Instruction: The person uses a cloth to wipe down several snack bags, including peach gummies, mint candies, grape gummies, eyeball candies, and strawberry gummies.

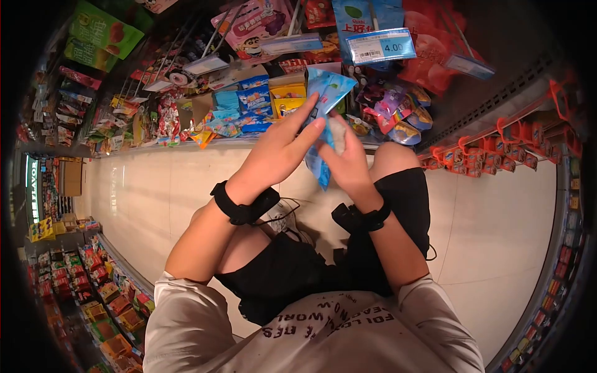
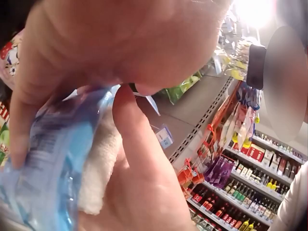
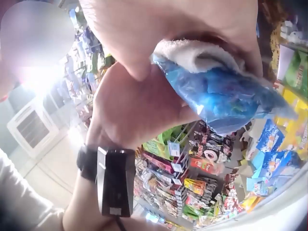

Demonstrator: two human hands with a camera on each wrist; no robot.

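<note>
Head cam: I see both hands up in front of the shelf, meeting on a blue packet. Left hand has fingers stretched along the packet's front, thumb underneath. Right hand grips it from the other side, w/ a white cloth pressed between palm and packet. Price tag hangs just above the hands; more blue packs sit just left of them.

Left wrist cam: packet fills the lower left, cloth against it, thumb alongside.

Right wrist cam: right hand curled over cloth and packet; left hand behind, touching the packet.
</note>
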